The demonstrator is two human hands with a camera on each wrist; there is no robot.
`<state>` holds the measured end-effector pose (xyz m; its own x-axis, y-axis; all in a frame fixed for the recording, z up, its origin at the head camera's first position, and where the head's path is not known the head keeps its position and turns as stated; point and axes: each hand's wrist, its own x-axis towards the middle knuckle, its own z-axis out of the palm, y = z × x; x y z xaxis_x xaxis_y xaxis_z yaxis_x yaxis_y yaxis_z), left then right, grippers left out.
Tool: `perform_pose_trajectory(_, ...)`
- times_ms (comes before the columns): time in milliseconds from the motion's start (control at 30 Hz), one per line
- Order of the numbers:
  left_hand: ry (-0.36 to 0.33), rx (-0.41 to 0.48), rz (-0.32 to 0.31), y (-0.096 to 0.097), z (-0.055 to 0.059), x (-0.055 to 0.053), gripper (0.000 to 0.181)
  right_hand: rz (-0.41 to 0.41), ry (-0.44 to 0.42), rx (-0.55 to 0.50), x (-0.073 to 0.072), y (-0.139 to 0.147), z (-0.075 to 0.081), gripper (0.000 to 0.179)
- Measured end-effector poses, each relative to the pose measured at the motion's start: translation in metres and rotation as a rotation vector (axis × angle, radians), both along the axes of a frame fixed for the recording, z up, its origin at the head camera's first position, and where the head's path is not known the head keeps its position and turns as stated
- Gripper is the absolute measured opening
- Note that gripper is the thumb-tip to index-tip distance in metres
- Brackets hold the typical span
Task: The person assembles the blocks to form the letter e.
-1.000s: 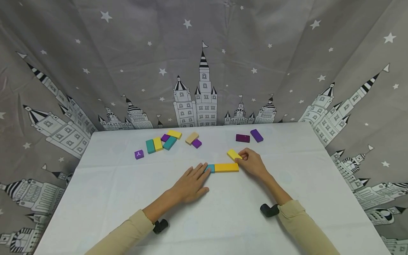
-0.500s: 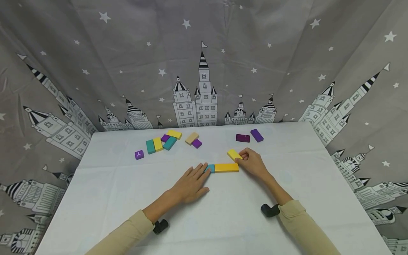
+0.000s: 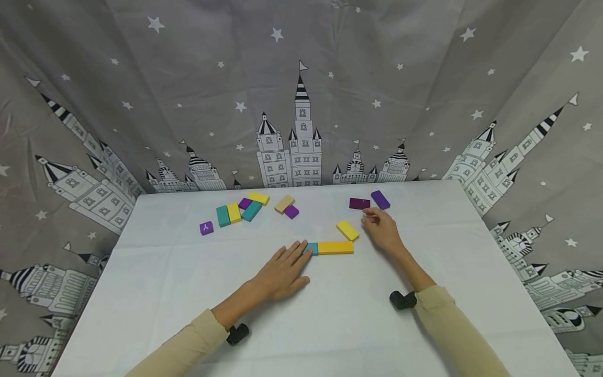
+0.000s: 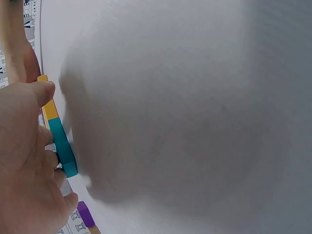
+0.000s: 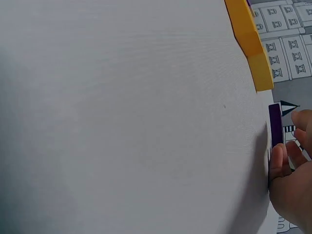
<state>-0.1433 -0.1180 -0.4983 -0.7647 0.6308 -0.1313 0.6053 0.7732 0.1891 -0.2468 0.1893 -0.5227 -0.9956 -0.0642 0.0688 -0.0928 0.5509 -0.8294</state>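
Observation:
My left hand [image 3: 282, 272] lies spread on the table, its fingertips over the left part of a teal block [image 3: 312, 248]. Against that block's right end is an orange-yellow block [image 3: 335, 247], making one straight row. A yellow block [image 3: 347, 230] lies slantwise behind the row's right end. My right hand [image 3: 383, 230] is just right of it, fingers loosely bent and holding nothing. Its fingertips are close to a dark maroon block [image 3: 359, 203]; whether they touch it cannot be told. The left wrist view shows the teal block [image 4: 62, 148] beside my fingers.
A violet block [image 3: 380, 199] lies right of the maroon one. At the back left are several teal, yellow and purple blocks [image 3: 234, 213], plus a small purple cube [image 3: 206, 228] with a white mark. A tan block [image 3: 285, 203] touches a purple one [image 3: 291, 211]. A grey curtain [image 3: 358, 94] hangs behind.
My right hand has let go of the yellow block and moved back and to the right, towards the maroon block. The left hand and the row have stayed put.

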Motion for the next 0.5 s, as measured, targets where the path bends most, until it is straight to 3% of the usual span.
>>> perform_pose_trajectory(233, -0.003, -0.007, 0.006, 0.001, 0.000, -0.001, 0.070, -0.032, 0.028, 0.027, -0.016, -0.001, 0.003, 0.048)
perform_pose_trajectory(500, -0.008, -0.033, 0.015, 0.001, 0.000, 0.000, 0.069, -0.036, -0.002, 0.088, -0.030, -0.003, -0.001, 0.049)
